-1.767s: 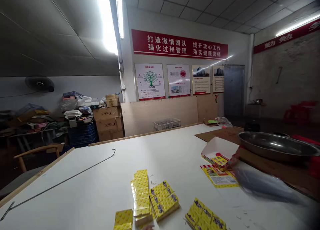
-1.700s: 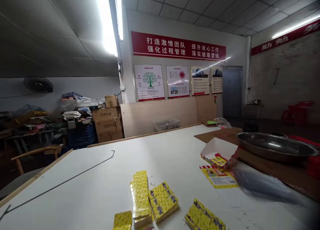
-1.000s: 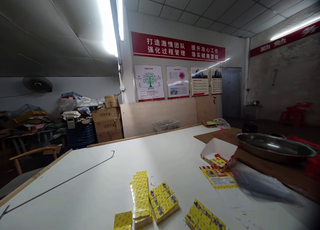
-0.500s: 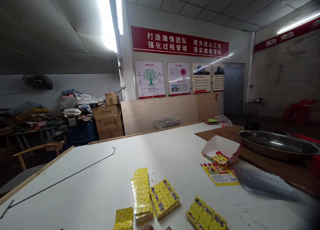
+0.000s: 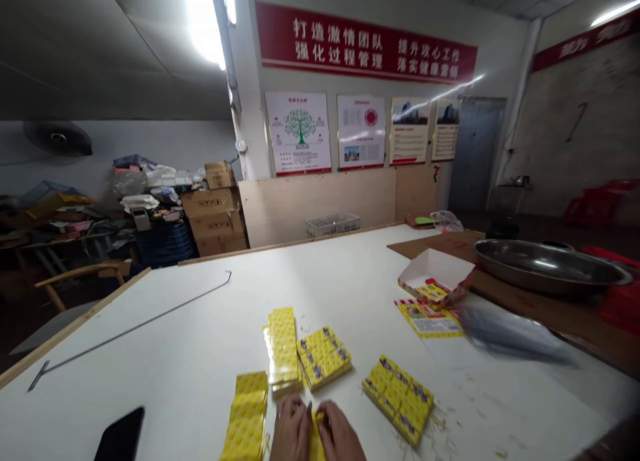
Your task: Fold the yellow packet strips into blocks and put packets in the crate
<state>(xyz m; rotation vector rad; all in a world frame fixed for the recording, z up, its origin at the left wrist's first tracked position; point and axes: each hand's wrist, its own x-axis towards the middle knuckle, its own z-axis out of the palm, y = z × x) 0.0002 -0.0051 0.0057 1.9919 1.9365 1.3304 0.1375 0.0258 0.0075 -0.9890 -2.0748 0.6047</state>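
Observation:
At the bottom middle, my left hand (image 5: pixel 291 429) and my right hand (image 5: pixel 342 433) are close together with curled fingers. Between them they grip a yellow printed strip (image 5: pixel 315 441), mostly covered by the fingers. A small dark tip shows by my left fingers; its kind is unclear. Just beyond lies a stack of long yellow strips (image 5: pixel 283 344). Beside it is a stack of yellow cards with blue figures (image 5: pixel 324 355), and another such card stack (image 5: pixel 399 397) sits farther right. More yellow patterned strips (image 5: pixel 245 417) lie left of my left hand.
A phone (image 5: pixel 120 435) lies front left, with a thin metal rod (image 5: pixel 140 327) behind it. To the right are an open carton (image 5: pixel 440 274), a printed yellow sheet (image 5: pixel 430 319), clear plastic (image 5: pixel 515 334) and a steel basin (image 5: pixel 545 267). Thin scraps litter the right front.
The view has tilted down, bringing the phone and more of the table into sight. Both hands, barely visible before, now show with the yellow strip between them.

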